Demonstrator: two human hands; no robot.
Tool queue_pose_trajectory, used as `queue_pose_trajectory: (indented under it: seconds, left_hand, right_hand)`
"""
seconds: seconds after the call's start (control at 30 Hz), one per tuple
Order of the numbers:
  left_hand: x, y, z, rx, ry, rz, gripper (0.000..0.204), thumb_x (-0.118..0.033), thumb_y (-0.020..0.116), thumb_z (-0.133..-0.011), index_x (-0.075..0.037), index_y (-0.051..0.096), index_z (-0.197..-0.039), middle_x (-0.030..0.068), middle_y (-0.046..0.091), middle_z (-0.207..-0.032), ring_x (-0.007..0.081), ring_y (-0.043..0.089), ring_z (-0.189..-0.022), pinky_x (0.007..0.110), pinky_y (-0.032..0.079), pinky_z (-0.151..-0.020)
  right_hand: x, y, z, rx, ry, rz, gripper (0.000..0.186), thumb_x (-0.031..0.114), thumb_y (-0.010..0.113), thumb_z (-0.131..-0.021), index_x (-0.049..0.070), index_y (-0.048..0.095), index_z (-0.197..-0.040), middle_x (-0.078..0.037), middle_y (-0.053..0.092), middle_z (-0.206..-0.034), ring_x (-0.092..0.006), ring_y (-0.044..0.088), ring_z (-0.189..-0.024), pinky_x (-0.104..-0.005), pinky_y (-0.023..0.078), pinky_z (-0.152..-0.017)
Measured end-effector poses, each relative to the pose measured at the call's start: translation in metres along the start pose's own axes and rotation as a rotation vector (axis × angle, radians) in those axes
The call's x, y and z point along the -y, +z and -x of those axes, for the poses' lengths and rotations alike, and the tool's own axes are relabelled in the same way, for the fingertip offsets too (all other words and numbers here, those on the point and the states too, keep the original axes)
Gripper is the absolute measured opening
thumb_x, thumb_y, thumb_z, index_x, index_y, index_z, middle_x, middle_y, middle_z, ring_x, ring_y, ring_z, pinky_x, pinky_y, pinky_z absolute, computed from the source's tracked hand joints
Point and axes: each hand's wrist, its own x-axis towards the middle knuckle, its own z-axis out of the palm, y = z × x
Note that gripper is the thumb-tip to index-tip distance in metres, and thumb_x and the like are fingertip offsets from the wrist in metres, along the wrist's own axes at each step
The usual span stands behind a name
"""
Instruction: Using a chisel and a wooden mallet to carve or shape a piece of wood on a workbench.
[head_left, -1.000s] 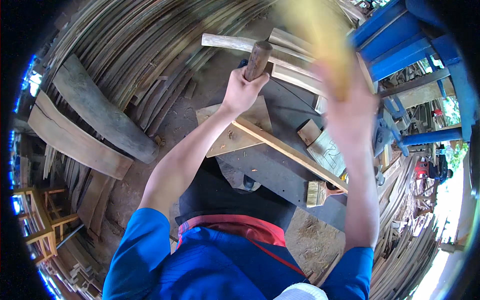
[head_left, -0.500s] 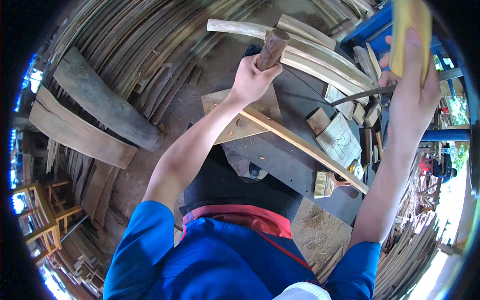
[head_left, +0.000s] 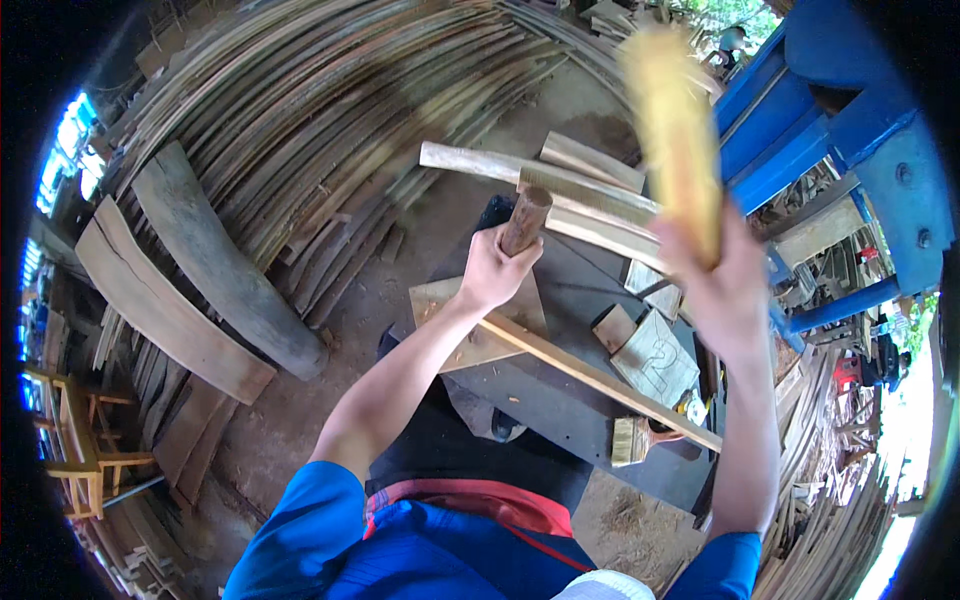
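Observation:
My left hand (head_left: 490, 272) is closed around a round brown wooden tool handle (head_left: 527, 220), its flat end pointing up past my thumb. Whatever lies below the fist is hidden. Under that hand, a long narrow wooden strip (head_left: 600, 380) runs across a thin wooden board (head_left: 440, 298) and over the dark bench top (head_left: 560, 410). Raised at the right, my right hand (head_left: 725, 285) grips a thick yellowish wooden piece (head_left: 680, 150), blurred by motion and apart from the handle. A wide brush (head_left: 630, 441) lies by the strip's near right end.
Pale timber lengths (head_left: 600, 225) lie behind the handle. A wooden block with drawn lines (head_left: 658, 358) sits right of the strip. Blue metal framework (head_left: 800, 120) stands at the far right. Long planks (head_left: 330, 130) and a thick curved slab (head_left: 220, 255) fill the left.
The yellowish wooden piece in my right hand has swung leftward, closer to the handle. My left hand keeps its hold. The whole view has shifted, showing more of the blue framework.

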Motion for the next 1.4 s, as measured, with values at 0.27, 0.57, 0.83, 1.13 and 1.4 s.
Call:
queue_pose_trajectory:
  seconds: [0.27,0.57,0.83,1.13,1.4]
  left_hand:
    - [0.0,0.006,-0.003,-0.086,0.03,-0.155,0.023,-0.018,0.066,-0.077,-0.001,0.055,-0.068,0.0091,0.05,-0.056,0.018,0.05,-0.054,0.032,0.04,-0.052]
    - [-0.005,0.004,-0.001,-0.066,-0.002,-0.13,0.021,-0.02,0.067,-0.072,-0.001,0.06,-0.072,0.0203,0.056,-0.061,0.0363,0.06,-0.058,0.036,0.048,-0.058]
    - [0.008,-0.002,0.001,-0.076,0.06,-0.152,0.021,-0.018,0.066,-0.071,0.0,0.057,-0.069,0.0158,0.049,-0.056,0.0199,0.048,-0.05,0.034,0.044,-0.053]
    - [-0.008,-0.004,-0.002,-0.1,0.015,-0.068,0.021,-0.013,0.067,-0.075,0.002,0.055,-0.065,0.0019,0.047,-0.052,0.0047,0.044,-0.055,0.026,0.037,-0.049]
    - [0.008,-0.007,-0.004,-0.132,0.026,0.018,0.031,-0.012,0.067,-0.079,-0.003,0.045,-0.059,-0.0047,0.042,-0.052,0.0032,0.036,-0.052,0.026,0.03,-0.046]
  right_hand:
    - [0.015,-0.01,-0.017,-0.157,0.048,-0.23,0.055,0.046,0.067,-0.087,-0.001,0.057,-0.113,-0.019,0.067,-0.09,-0.0311,0.068,-0.079,-0.0413,0.052,-0.069]
    - [0.012,-0.011,-0.008,-0.121,0.078,-0.131,0.044,0.039,0.06,-0.093,0.002,0.058,-0.117,-0.009,0.062,-0.084,-0.0158,0.061,-0.075,-0.03,0.046,-0.075]
    - [0.005,0.013,-0.002,0.148,0.24,-0.022,0.05,0.046,0.064,-0.089,0.0,0.06,-0.109,-0.012,0.065,-0.081,-0.0163,0.063,-0.066,-0.0289,0.05,-0.059]
    - [0.013,0.01,-0.007,0.159,0.11,0.063,0.053,0.044,0.06,-0.092,0.0,0.061,-0.12,-0.011,0.067,-0.091,-0.0161,0.064,-0.073,-0.0306,0.051,-0.075]
    - [-0.004,0.029,-0.001,0.237,0.159,0.291,0.042,0.045,0.052,-0.096,0.011,0.065,-0.116,-0.008,0.066,-0.079,-0.0152,0.061,-0.068,-0.032,0.048,-0.071]
